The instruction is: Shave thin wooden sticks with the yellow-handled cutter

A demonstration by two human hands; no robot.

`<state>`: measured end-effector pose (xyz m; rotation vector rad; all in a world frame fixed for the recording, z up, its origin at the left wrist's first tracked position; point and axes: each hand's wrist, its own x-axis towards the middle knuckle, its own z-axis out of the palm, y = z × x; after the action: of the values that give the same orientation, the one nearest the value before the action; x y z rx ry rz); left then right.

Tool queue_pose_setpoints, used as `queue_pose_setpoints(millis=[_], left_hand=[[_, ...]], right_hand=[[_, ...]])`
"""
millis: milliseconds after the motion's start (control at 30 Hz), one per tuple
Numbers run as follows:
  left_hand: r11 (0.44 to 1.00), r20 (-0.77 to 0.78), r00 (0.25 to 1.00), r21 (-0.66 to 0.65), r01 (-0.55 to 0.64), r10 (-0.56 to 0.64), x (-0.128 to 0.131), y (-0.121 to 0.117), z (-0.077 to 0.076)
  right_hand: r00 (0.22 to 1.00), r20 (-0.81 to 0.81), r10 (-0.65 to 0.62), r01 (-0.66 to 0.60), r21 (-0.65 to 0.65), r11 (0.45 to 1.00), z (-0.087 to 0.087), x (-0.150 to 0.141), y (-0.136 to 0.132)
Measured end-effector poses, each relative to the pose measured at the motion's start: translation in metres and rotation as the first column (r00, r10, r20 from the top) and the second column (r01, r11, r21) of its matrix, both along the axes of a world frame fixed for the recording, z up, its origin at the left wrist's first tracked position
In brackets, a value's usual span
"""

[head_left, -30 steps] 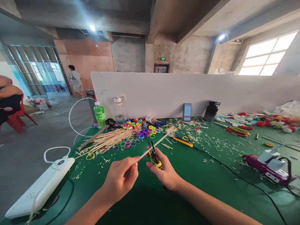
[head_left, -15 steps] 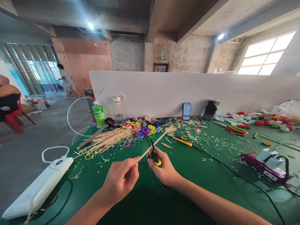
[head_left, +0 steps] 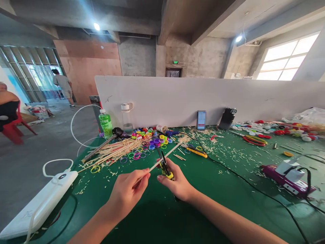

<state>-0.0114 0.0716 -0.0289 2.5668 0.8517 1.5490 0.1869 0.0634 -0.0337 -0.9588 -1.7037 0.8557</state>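
My left hand (head_left: 128,191) pinches the near end of a thin pale wooden stick (head_left: 167,154) that slants up to the right over the green table (head_left: 208,189). My right hand (head_left: 177,183) grips a black cutter with yellow handles (head_left: 164,166); its blades point up and sit around the stick near my left fingertips. Both hands hover low above the table's front middle. Behind them lie a bundle of wooden sticks (head_left: 114,151) and a scatter of coloured plastic rings (head_left: 149,142).
A white power bank (head_left: 38,206) with a cable lies at the left edge. Yellow-handled scissors (head_left: 195,151), a black cable (head_left: 243,181), a purple power strip with a charger (head_left: 289,176), a green bottle (head_left: 105,122), a phone (head_left: 201,119) and a white divider (head_left: 203,98) surround the work spot. Wood shavings litter the table.
The hands, stick and cutter keep the same pose, only drifting slightly in the picture as the camera shifts. A person in the far background has walked left.
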Motion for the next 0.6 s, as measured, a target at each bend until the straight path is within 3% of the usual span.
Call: queue_pose_setpoints(millis=[200, 467, 600], left_hand=[[0.993, 0.018, 0.999, -0.113, 0.03, -0.028, 0.0004, -0.0033, 0.0064], [0.991, 0.052, 0.999, -0.131, 0.007, 0.0, 0.0003, -0.0028, 0.0025], [0.991, 0.063, 0.998, -0.133, 0.007, 0.002, 0.0012, -0.0027, 0.0012]], right_hand=[[1.0, -0.004, 0.016, -0.016, -0.008, 1.0, -0.0022, 0.0025, 0.0012], [0.999, 0.027, 0.04, -0.038, -0.065, 0.997, -0.0024, 0.0039, 0.001], [0.999, 0.024, 0.038, -0.038, -0.021, 0.999, -0.0069, 0.0031, 0.0035]])
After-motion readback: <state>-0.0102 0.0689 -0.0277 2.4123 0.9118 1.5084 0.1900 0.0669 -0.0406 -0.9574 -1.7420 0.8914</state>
